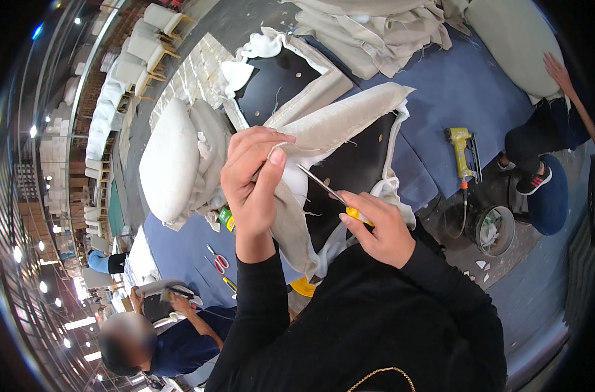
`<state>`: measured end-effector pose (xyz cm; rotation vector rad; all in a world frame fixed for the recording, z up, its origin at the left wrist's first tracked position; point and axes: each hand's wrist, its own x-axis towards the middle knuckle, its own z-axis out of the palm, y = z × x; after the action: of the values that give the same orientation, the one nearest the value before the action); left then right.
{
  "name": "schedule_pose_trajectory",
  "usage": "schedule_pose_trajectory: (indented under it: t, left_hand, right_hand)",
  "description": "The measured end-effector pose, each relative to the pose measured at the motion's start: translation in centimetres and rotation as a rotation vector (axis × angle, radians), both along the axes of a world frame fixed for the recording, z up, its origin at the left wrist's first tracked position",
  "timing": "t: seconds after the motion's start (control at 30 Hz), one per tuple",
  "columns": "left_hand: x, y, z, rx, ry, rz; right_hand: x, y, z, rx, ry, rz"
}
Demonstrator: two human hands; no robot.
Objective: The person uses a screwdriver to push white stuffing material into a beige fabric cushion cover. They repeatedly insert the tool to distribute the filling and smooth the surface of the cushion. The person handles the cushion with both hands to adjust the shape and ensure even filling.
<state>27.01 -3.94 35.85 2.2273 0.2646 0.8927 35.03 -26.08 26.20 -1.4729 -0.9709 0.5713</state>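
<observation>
My left hand (pixel 253 179) pinches the raw edge of beige upholstery fabric (pixel 350 121) between thumb and fingers, raised over the chair part. In my right hand (pixel 381 230) is a screwdriver (pixel 322 183) with a thin metal shaft and a yellow handle; its tip points up and left toward the fabric, close to my left fingers. Below them lies an upholstered chair part with a black underside (pixel 356 171) and white padding along its rim. The fabric hides part of that underside.
A blue-grey work table (pixel 441 98) holds another black-backed piece (pixel 274 85), stacked fabric (pixel 376 32), a white cushion (pixel 170 163) and red-handled scissors (pixel 217 260). A yellow staple gun (pixel 463 153) with a hose lies right, near a metal bucket (pixel 493 230). Other people work at left and right.
</observation>
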Motion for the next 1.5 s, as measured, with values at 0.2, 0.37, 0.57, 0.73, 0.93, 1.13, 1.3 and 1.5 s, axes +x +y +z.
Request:
schedule_pose_trajectory:
  t: [0.2, 0.37, 0.57, 0.73, 0.93, 1.13, 1.3, 1.5]
  left_hand:
    - [0.4, -1.0, 0.2, -0.023, -0.006, 0.021]
    - [0.6, -1.3, 0.2, -0.069, -0.003, 0.075]
    - [0.8, -1.4, 0.1, -0.059, -0.007, 0.063]
    - [0.7, -1.6, 0.0, -0.039, -0.019, 0.064]
    - [0.6, -3.1, 0.6, 0.030, -0.008, 0.013]
    - [-0.8, -4.9, 1.7, -0.030, 0.026, -0.022]
    - [-2.3, -6.7, 1.1, -0.410, 0.171, -0.061]
    - [-3.0, -8.6, 1.6, -0.262, 0.328, -0.150]
  right_hand:
    - [0.3, -0.1, -2.3, 0.100, 0.060, 0.017]
    - [-0.2, -2.3, -3.0, 0.073, 0.035, -0.048]
    - [0.0, -2.0, 0.1, 0.024, 0.033, -0.012]
    - [-1.0, -1.9, -1.6, 0.062, 0.072, -0.080]
    - [-0.9, -1.8, -1.6, 0.126, 0.115, -0.053]
    - [1.3, -5.5, -0.4, 0.007, 0.038, 0.005]
    - [1.6, -10.1, 3.2, -0.143, -0.063, 0.014]
    - [1.9, -13.2, 4.9, -0.151, -0.202, -0.048]
